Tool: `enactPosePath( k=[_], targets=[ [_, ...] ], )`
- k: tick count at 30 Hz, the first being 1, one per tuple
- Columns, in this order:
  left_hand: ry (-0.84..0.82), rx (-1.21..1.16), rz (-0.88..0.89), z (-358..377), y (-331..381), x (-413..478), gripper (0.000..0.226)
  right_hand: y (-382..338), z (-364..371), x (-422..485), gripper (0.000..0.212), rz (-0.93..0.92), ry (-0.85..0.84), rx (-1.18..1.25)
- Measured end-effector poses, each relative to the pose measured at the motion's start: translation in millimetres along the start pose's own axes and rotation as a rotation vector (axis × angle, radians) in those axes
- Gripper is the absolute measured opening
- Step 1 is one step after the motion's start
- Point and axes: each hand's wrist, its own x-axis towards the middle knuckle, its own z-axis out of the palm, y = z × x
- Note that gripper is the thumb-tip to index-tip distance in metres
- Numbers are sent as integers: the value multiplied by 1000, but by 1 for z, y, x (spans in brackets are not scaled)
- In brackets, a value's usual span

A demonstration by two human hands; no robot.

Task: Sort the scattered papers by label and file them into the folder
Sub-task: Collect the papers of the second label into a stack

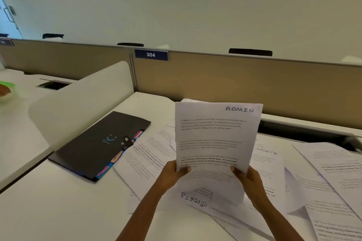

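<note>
I hold the ADMIN sheet (217, 135) upright above the desk (58, 207), facing me. My left hand (172, 174) grips its lower left edge, thumb curled over the front; my right hand (248, 180) grips the lower right edge the same way. The word "ADMIN" is handwritten in capitals at its top right corner. Below it run three blocks of small print; most is too blurred to read, though the lowest block has a bolder line in which "slower pace" and "community bonds" can be made out. At least one more sheet shows behind its top edge.

Loose papers (323, 182) lie scattered and overlapping on the desk under and to the right of my hands. One sheet (194, 199) just below my hands bears handwritten "SPORTS", upside down to me. Another sheet (268, 154), right of the held one, also reads "SPORTS" at its top. The print on the others is illegible.

The folder (98, 146) lies closed on the desk to the left, apart from my hands, its right edge touching the nearest papers. It is black with a small pale-blue logo and a snap tab; orange index tabs on blue dividers stick out along its right side, their lettering unreadable.

A blue plate (151, 54) on the partition (235, 80) behind reads "304".
</note>
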Motion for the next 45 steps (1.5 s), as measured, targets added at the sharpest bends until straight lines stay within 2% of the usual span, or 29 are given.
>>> enactPosePath(
  k=[5, 8, 11, 14, 23, 26, 32, 37, 40, 45],
  targets=[
    [200, 716, -46, -30, -36, 8, 57, -6, 3, 10, 17, 50, 117, 38],
    [170, 972, -75, -45, -53, 9, 67, -5, 2, 18, 28, 76, 202, 64],
    [189, 939, -68, -53, -63, 14, 63, -4, 2, 22, 40, 94, 292, 121],
    [223, 717, -53, -56, -58, 28, 53, -2, 5, 26, 37, 124, 390, 148],
    [50, 154, -147, -38, -35, 87, 48, 1, 16, 20, 39, 192, 549, 119],
    [35, 80, -145, -26, -31, 96, 52, -3, 15, 14, 39, 183, 584, 127],
    [-133, 233, 184, 12, -27, 89, 53, -17, 13, 10, 39, 145, 669, 194],
    [-193, 327, 227, 7, -37, 85, 55, -21, 20, 18, 36, 164, 694, 205],
    [-117, 491, 237, -13, -44, 84, 61, -20, 31, 20, 35, 180, 684, 204],
    [95, 921, 97, -65, -56, 81, 63, -18, 52, 24, 40, 191, 659, 232]
  ],
)
